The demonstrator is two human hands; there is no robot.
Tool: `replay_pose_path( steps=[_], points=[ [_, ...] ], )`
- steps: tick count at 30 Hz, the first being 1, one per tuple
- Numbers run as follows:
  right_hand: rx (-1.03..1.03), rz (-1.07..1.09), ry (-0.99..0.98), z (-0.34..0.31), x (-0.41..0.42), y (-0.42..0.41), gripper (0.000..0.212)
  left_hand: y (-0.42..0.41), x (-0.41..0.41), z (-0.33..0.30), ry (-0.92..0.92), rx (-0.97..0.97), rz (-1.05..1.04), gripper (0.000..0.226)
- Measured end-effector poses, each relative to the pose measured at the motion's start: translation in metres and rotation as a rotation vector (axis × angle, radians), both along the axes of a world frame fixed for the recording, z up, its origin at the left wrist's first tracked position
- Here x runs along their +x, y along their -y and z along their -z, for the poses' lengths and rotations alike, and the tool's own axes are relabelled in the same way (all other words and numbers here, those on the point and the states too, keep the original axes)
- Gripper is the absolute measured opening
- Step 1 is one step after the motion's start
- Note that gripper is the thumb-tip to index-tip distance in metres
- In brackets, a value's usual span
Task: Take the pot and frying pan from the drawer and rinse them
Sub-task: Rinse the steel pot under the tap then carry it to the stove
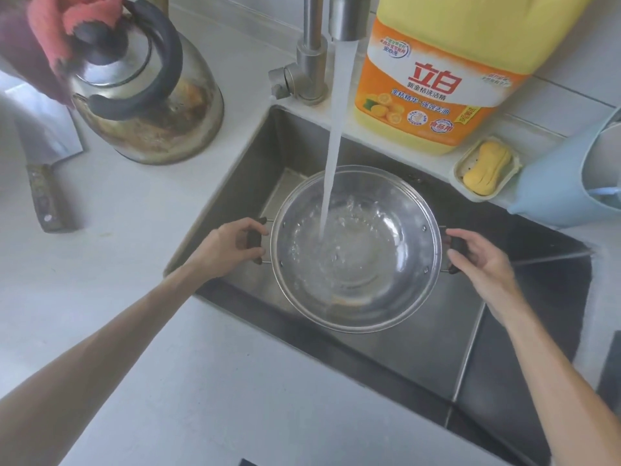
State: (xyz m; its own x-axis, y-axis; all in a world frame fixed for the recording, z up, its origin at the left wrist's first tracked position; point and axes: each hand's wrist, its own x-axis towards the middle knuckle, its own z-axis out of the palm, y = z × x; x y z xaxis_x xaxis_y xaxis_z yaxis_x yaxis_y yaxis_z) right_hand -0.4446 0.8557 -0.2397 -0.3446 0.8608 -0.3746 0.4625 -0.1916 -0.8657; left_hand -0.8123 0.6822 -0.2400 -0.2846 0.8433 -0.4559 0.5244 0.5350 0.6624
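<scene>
A round steel pot (386, 297) with two black side handles hangs inside the steel sink (437, 358). Water streams from the faucet (342, 18) into the pot and splashes in its bottom. My left hand (232, 247) grips the pot's left handle. My right hand (477, 257) holds the right handle, fingers curled round it. No frying pan is in view.
A stained steel kettle (151, 95) with a pink cloth on its lid stands on the white counter at the back left, a cleaver (43, 163) beside it. A yellow detergent jug (447, 72), a soap dish (487, 169) and a light blue container (557, 183) line the sink's back right edge.
</scene>
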Motion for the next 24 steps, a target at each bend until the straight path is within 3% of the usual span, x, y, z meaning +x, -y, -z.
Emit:
replay_pose_path(
  steps=[13, 24],
  points=[
    [-0.057, -0.117, 0.078, 0.016, 0.001, 0.012, 0.036, 0.002, -0.007, -0.031, -0.049, 0.232, -0.037, 0.032],
    [-0.065, -0.053, 0.084, 0.004, 0.004, 0.019, 0.035, 0.006, -0.008, -0.018, -0.064, 0.075, 0.003, 0.026]
  ],
)
